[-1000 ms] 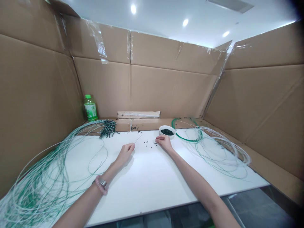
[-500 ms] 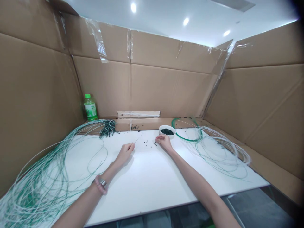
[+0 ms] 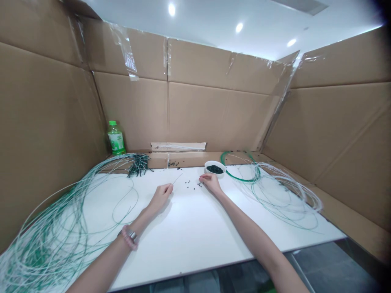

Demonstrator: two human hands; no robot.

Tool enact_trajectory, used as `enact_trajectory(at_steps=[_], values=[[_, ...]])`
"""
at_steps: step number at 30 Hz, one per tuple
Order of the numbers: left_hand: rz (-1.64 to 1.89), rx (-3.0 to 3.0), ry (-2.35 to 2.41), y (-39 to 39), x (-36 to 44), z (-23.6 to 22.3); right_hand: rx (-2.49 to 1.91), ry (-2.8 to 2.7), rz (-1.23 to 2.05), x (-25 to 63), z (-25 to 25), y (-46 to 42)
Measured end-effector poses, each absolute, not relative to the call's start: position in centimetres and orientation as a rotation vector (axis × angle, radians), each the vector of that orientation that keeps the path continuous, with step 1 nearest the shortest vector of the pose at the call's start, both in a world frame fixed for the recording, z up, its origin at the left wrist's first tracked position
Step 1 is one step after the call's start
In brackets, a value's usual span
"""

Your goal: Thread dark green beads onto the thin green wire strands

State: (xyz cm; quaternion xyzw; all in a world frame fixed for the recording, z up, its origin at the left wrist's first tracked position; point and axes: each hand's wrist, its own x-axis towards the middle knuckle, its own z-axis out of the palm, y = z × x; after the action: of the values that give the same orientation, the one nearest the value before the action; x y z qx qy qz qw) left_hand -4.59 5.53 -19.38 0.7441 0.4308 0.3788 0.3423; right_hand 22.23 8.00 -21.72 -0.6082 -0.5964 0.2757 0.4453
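My left hand (image 3: 163, 196) is closed on a thin pale strand (image 3: 177, 178), whose free end sticks up and to the right past the fingertips. My right hand (image 3: 210, 183) has its fingers pinched together just in front of a white bowl (image 3: 224, 172). Whether anything sits between those fingertips is too small to make out. Dark beads (image 3: 215, 169) fill the bowl. Several loose beads (image 3: 188, 187) lie on the white table (image 3: 189, 236) between my two hands, some of them close under the right fingertips.
A bundle of green and white strands (image 3: 55, 228) with dark ends (image 3: 139, 165) spreads along the left. Coiled strands (image 3: 284, 191) and a green coil (image 3: 241, 180) lie at the right. Behind stand a green bottle (image 3: 116, 140) and cardboard walls (image 3: 226, 110).
Both hands stay almost where they were, with the strand still in the left. My right fingertips have shifted very slightly to the left.
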Motion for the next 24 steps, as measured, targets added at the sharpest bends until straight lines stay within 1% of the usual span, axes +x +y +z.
enact_trajectory(at_steps=[9,15,18,24], values=[[0.975,1.941,1.120,5.7,-4.6,-19.5,-1.579,-1.575,0.474,21.9,-20.2,6.9],[0.982,1.957,1.115,5.6,-4.6,-19.4,-1.727,-1.569,0.200,26.3,-15.2,8.1],[0.984,1.970,1.119,5.8,-4.6,-19.6,-1.865,-1.596,0.148,28.3,-13.5,9.5],[0.958,2.008,1.152,6.2,-4.6,-20.3,-2.039,-1.684,0.074,28.3,-13.8,11.8]])
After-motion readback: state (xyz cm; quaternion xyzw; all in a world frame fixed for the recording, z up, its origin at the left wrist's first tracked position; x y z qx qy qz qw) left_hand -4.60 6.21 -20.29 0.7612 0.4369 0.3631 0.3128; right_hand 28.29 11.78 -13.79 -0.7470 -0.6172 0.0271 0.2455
